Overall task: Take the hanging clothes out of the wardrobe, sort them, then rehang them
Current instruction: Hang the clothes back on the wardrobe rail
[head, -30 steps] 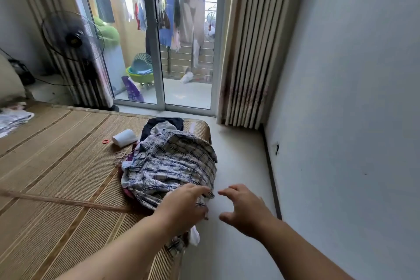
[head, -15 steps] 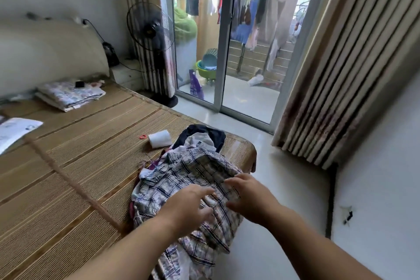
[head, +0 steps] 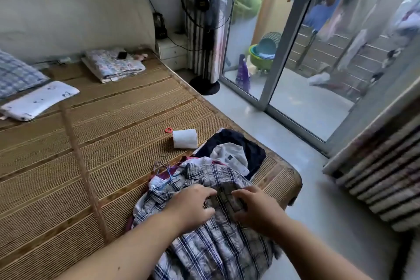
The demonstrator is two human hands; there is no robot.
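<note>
Clothes heap sits on the bed corner at your 6 o'clock. Removal looks done, sorting barely begun, rehanging all left. Your left hand and right hand each have the grip curled into the top plaid shirt, soft and creased. Thin wire hangers poke out at its 10 o'clock over the ribbed woven mat.

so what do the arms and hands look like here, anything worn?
Left hand and right hand: no gloves, no rings that I can see. Left forearm and right forearm are uncovered up to the frame edge: no sleeves, watch or bands in view.
</note>
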